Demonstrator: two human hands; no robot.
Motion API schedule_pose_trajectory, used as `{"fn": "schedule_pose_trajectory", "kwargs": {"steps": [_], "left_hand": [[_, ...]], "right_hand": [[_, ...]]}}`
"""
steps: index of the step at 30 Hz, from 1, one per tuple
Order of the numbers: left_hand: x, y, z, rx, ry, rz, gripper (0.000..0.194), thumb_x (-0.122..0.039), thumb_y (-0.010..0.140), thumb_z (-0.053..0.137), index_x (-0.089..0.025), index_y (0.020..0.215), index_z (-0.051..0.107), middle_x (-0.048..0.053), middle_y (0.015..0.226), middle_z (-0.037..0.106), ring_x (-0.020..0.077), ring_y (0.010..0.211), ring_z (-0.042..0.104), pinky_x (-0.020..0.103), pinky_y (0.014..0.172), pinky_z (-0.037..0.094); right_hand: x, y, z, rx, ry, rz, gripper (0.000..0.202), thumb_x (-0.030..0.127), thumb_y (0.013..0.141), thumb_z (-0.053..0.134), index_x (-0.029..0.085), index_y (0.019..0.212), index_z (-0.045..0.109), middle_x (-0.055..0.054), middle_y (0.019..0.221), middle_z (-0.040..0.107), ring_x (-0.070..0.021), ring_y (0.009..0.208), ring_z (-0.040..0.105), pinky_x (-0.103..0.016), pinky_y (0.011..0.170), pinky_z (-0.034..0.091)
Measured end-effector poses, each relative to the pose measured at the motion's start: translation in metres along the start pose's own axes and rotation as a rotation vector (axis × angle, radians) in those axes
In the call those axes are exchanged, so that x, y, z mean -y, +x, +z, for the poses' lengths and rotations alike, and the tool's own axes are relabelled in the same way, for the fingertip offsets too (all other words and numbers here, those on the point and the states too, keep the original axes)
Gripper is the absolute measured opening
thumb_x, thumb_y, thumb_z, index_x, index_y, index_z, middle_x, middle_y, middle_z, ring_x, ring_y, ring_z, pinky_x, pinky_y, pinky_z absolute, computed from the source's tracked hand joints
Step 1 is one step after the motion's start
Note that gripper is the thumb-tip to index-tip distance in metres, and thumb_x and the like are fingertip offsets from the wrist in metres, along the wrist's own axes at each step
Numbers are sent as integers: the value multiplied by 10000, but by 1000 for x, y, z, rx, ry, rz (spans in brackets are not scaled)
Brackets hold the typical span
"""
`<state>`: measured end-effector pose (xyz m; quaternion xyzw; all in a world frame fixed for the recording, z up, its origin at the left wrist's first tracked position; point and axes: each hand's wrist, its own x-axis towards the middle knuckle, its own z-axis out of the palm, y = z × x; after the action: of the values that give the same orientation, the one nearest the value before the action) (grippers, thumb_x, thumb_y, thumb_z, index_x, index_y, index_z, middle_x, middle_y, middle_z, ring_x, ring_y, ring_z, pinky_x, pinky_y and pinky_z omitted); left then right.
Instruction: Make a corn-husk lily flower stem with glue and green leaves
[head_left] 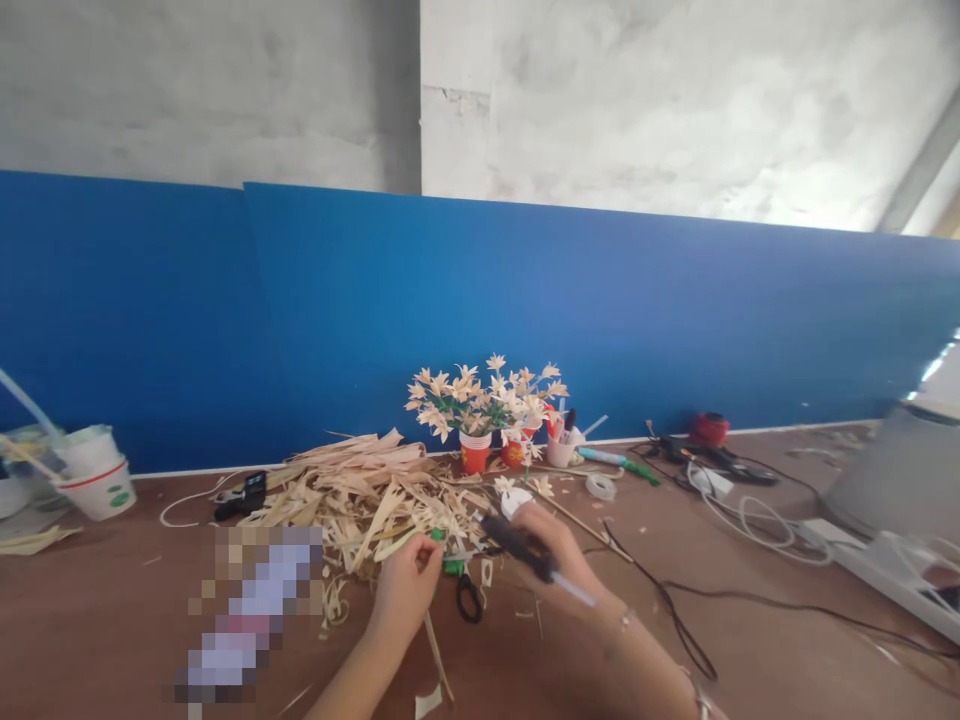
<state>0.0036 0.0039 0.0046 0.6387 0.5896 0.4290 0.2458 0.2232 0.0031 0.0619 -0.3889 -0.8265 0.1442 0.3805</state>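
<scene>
My left hand (409, 583) is closed in a pinch, and a thin pale stick (439, 655) runs down from beneath it; the stick's upper end is hidden in the fingers. In my right hand (559, 560) is a black glue gun (517, 545), its nozzle toward the left hand and a clear glue stick (574, 588) poking out behind. Between the hands lie scissors (469, 598) with black handles and a green item (452, 562) that is partly covered. A heap of dry husk strips (375, 490) spreads behind the left hand. Pale husk flowers (544, 487) lie past the glue gun.
Red cups (475, 456) with husk flowers (487, 395) stand against the blue partition (360, 320). A clear tape roll (601, 487), black cable (679, 625) and white power strip (885, 575) are at right. White cups (97, 485) and a blurred-out object (251, 615) are at left.
</scene>
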Motion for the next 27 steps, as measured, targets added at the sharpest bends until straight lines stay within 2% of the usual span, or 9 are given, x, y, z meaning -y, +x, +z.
{"fn": "schedule_pose_trajectory", "kwargs": {"steps": [3, 7, 20, 27], "left_hand": [[-1, 0, -1, -6, 0, -4, 189, -310, 761, 457, -200, 635, 545, 1, 575, 607, 176, 578, 587, 250, 562, 408], [0, -1, 0, -5, 7, -11, 183, -291, 773, 439, -202, 648, 539, -2, 579, 599, 171, 571, 581, 247, 561, 398], [-7, -4, -2, -30, 52, -16, 162, -236, 734, 454, -205, 598, 537, -9, 557, 592, 158, 547, 563, 234, 535, 373], [-7, -4, -2, -28, 53, -13, 169, -247, 743, 451, -202, 608, 542, -3, 572, 600, 161, 561, 567, 245, 566, 386]], "right_hand": [[1, 0, 29, 122, -67, -9, 154, 133, 612, 516, 197, 751, 494, -17, 775, 507, -150, 675, 471, -227, 598, 349], [-5, -7, 50, 130, -170, 57, 162, 118, 601, 491, 196, 741, 468, -17, 772, 512, -159, 679, 480, -232, 598, 336], [-13, -13, 61, 88, -227, 98, 145, 128, 629, 479, 205, 733, 414, -12, 781, 477, -150, 654, 475, -225, 573, 315], [-9, -12, 59, 93, -277, 127, 129, 144, 644, 488, 205, 727, 410, -13, 771, 479, -153, 640, 475, -229, 560, 309]]}}
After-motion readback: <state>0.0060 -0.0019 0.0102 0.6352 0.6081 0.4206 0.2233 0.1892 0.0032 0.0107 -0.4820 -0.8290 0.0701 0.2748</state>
